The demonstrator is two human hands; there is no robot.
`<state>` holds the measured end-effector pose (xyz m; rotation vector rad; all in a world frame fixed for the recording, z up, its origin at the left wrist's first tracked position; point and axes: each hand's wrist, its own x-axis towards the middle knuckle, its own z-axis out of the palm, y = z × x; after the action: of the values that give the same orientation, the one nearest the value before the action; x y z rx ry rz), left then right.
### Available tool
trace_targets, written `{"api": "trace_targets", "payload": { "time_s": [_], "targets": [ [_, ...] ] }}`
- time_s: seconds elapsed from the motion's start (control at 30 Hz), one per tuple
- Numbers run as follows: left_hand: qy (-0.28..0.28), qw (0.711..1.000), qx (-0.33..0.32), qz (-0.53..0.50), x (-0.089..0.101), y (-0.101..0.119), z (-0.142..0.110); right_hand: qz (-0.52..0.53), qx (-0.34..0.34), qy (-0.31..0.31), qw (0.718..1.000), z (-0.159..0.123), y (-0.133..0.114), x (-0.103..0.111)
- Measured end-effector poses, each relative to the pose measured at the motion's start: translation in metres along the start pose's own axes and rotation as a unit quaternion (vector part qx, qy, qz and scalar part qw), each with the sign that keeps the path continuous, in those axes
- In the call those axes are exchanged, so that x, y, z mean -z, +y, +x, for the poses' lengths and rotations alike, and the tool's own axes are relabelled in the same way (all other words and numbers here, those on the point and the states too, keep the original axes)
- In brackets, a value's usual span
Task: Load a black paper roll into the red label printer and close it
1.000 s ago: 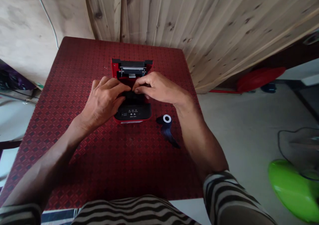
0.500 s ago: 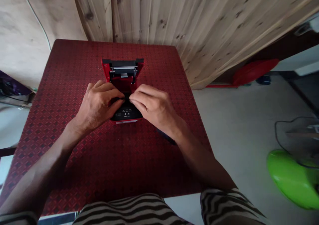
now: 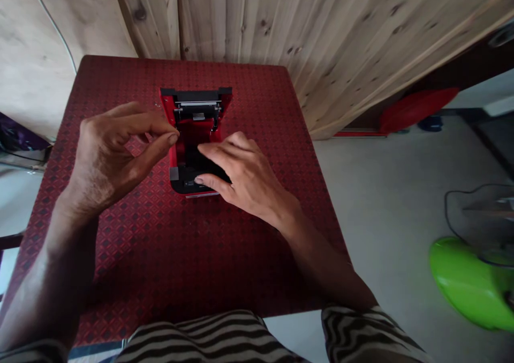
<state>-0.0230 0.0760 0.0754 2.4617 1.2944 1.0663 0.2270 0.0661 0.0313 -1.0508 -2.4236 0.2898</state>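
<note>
A small red and black printer (image 3: 180,183) stands on the table with its hinged lid (image 3: 196,96) raised, showing a bar and a small metal tab inside the lid. My left hand (image 3: 116,151) is lifted at the printer's left side, thumb and forefinger pinched together by the lid's hinge. What the pinch holds, if anything, is too small to make out. Over the front right of the printer is my right hand (image 3: 244,178), its thumb and fingers apart, hiding part of the black panel. A grey square patch (image 3: 174,173) shows at the panel's left corner.
The table (image 3: 132,277) has a red patterned cover and stands against a wooden plank wall (image 3: 241,20). On the floor to the right are a green plastic thing (image 3: 466,282) and a red rounded object (image 3: 417,108). A pale cable (image 3: 52,20) runs down the left wall.
My left hand has moved left and up from the panel, still pinched. My right hand's fingers have spread apart over the printer. The grey patch at the panel's left corner now shows.
</note>
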Motion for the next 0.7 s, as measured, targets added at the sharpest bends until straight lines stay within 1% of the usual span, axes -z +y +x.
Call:
{"api": "trace_targets", "payload": {
  "time_s": [0.07,0.17,0.27,0.37,0.4,0.47,0.53,0.57,0.63,0.7],
  "targets": [
    [0.003,1.000,0.004,0.001,-0.001,-0.001,-0.005,-0.016,0.017,-0.034,0.999,0.001,-0.002,-0.002],
    [0.028,0.999,0.024,0.021,0.001,0.001,-0.006,-0.038,0.033,-0.037,0.998,0.001,-0.004,-0.006],
    [0.039,0.998,0.044,0.026,0.003,0.002,0.003,-0.062,0.036,-0.011,0.997,-0.001,-0.006,-0.012],
    [0.061,0.997,0.029,0.037,-0.001,-0.007,0.017,-0.098,0.040,0.034,0.994,-0.003,-0.008,-0.017],
    [0.060,0.997,0.021,0.050,-0.004,-0.012,0.021,-0.106,0.039,0.052,0.992,-0.004,-0.009,-0.018],
    [0.020,0.997,0.012,0.074,-0.011,-0.022,0.028,-0.113,0.037,0.083,0.989,-0.006,-0.011,-0.020],
    [-0.031,0.996,0.007,0.089,-0.018,-0.028,0.031,-0.116,0.042,0.095,0.988,-0.009,-0.013,-0.022],
    [-0.044,0.995,0.006,0.090,-0.021,-0.029,0.030,-0.120,0.047,0.098,0.987,-0.011,-0.014,-0.022],
    [-0.044,0.995,0.011,0.090,-0.023,-0.024,0.024,-0.138,0.063,0.112,0.982,-0.014,-0.017,-0.023],
    [-0.038,0.996,0.012,0.085,-0.023,-0.015,0.014,-0.164,0.079,0.139,0.973,-0.017,-0.020,-0.024]
  ]
}}
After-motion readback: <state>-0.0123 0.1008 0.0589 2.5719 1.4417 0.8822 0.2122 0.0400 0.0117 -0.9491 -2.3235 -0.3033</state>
